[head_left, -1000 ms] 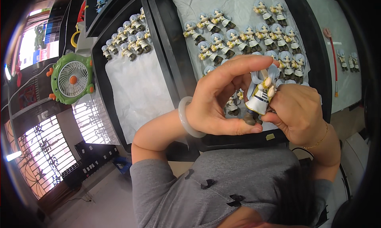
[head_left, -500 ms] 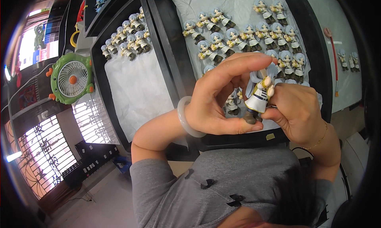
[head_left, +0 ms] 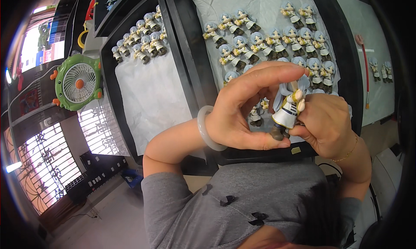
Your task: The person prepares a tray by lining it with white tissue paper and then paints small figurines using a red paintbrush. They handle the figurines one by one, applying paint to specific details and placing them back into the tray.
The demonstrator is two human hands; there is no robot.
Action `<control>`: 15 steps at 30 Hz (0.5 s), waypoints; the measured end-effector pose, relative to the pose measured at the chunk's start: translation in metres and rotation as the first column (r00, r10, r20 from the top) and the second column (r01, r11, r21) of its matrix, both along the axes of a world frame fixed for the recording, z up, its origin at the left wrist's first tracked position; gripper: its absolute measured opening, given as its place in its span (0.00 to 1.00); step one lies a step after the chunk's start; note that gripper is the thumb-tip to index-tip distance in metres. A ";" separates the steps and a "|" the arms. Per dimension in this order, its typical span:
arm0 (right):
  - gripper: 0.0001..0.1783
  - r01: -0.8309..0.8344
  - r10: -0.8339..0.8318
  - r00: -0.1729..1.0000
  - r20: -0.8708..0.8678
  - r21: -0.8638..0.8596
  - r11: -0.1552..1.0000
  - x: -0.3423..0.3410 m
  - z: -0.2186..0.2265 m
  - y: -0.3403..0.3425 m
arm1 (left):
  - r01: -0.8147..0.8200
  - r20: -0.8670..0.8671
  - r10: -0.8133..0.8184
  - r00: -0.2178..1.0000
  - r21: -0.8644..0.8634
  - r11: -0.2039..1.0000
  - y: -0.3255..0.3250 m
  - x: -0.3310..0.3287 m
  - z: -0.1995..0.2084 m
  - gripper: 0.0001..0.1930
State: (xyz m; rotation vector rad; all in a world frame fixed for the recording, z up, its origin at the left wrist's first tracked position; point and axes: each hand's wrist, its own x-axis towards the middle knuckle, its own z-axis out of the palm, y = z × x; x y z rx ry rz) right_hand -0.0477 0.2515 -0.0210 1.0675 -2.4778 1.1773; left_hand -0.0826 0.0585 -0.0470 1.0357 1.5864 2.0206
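Note:
A small painted figurine (head_left: pixel 286 115) with pale blue-grey hair, a white coat with yellow trim and dark boots is held up over a black tray (head_left: pixel 264 156). My left hand (head_left: pixel 236 108) spans it from end to end, fingers at the head and thumb under the boots. Against its right side, my right hand (head_left: pixel 327 121) is closed, its fingertips near the coat. Whatever the right fingers pinch is hidden. Rows of matching figurines (head_left: pixel 277 43) lie on white paper in the tray, partly covered by my hands.
To the left, a second black tray (head_left: pixel 180 82) holds more of these figurines (head_left: pixel 149 43) at its far end. A green fan (head_left: pixel 80 83) stands beyond it. On the right are a red-handled brush (head_left: pixel 367 78) and a few figurines (head_left: pixel 375 70) on a pale surface.
The held figurine and both hands have shifted very slightly right and down in the picture. A thin dark bit seen earlier by the right fingertips is less visible now.

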 end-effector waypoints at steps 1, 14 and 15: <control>0.15 0.006 -0.006 1.000 0.008 -0.010 1.000 0.000 -0.001 -0.001 | 0.002 -0.007 -0.002 1.000 -0.002 1.000 0.000 -0.001 0.000 0.46; 0.15 0.028 -0.028 1.000 0.004 -0.064 0.998 0.002 -0.007 -0.004 | -0.031 0.062 0.027 0.998 0.061 0.998 0.003 0.004 -0.001 0.43; 0.15 0.022 -0.022 1.000 -0.010 -0.062 0.998 0.002 -0.007 -0.004 | -0.036 0.076 0.030 0.997 0.076 0.996 0.003 0.005 -0.001 0.42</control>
